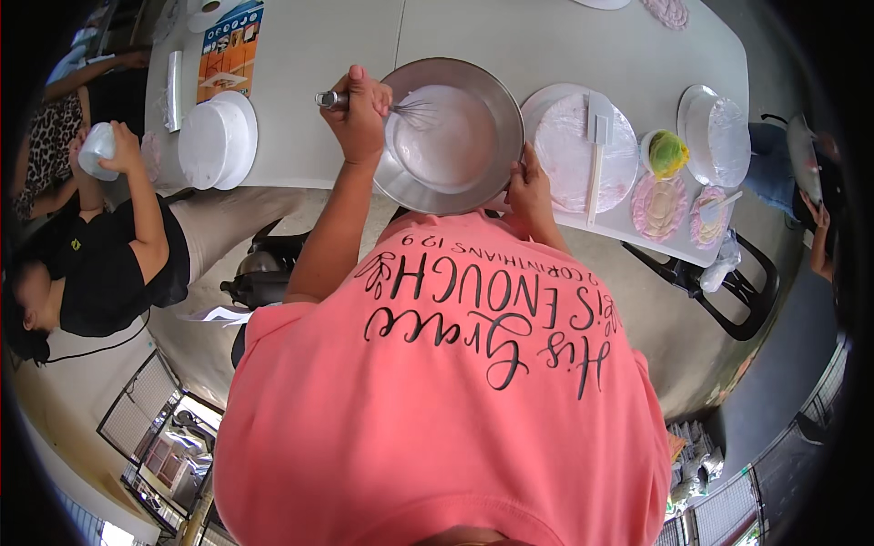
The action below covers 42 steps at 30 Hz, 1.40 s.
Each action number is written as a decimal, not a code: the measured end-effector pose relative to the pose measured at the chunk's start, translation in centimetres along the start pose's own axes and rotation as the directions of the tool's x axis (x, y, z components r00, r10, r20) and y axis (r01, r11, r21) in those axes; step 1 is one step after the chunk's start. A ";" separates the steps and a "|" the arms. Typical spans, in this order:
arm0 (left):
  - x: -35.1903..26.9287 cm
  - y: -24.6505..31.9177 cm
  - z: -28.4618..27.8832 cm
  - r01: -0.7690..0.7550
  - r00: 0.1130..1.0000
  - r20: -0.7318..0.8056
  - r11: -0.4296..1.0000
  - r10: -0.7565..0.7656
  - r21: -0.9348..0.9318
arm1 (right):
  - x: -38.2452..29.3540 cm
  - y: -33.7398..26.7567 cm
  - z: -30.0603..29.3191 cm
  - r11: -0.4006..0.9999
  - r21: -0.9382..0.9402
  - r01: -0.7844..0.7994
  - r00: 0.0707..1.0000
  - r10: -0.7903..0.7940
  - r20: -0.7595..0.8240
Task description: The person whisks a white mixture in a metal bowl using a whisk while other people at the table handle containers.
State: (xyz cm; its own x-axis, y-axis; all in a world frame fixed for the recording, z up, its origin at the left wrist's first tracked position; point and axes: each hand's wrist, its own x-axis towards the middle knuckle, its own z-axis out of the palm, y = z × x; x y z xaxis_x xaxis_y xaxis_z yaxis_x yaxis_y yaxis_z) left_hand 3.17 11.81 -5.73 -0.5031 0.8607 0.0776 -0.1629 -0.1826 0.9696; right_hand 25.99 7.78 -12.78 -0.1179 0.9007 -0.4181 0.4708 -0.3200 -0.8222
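In the head view my left hand (356, 112) is closed around the handle of a wire whisk (418, 114). The whisk slants down to the right, its wires inside a wide metal bowl (509, 109) holding pale, whitish-pink contents. At the lower right of the bowl, my right hand (529, 181) grips its rim. The bowl is at the table's near edge, directly before me. Right of it, a white spatula (598, 136) lies across a round, plastic-wrapped white form (563, 164). The wires partly blur into the contents, and my right fingers are partly hidden.
The white table (300, 75) holds another round white form (205, 147), a small cup with green and yellow contents (668, 153), a wrapped form (727, 143) and pink ruffled pieces (659, 207). A person at left holds a white bowl (99, 151). A black chair (741, 300) stands right.
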 end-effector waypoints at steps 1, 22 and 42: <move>0.1 -0.8 0.6 -0.042 0.998 -0.061 0.976 0.030 -0.212 | -0.2 -1.0 -0.1 0.995 0.032 -0.090 0.996 0.089 0.023; -1.4 0.8 -1.9 0.103 0.992 0.071 0.994 -0.105 0.037 | -0.3 0.8 0.8 0.999 0.014 -0.046 0.989 0.048 -0.142; -0.4 -1.2 0.9 0.041 0.999 -0.003 0.962 -0.044 -0.271 | -0.3 0.1 1.1 0.997 0.049 -0.066 0.990 0.071 -0.126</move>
State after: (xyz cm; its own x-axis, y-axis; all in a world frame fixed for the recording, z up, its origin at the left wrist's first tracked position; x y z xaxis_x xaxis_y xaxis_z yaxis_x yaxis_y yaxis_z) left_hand 4.32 12.10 -6.69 -0.4978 0.8666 0.0344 -0.4074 -0.2687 0.8728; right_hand 25.14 7.14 -13.09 0.0268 0.9053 -0.4240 0.4338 -0.3926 -0.8110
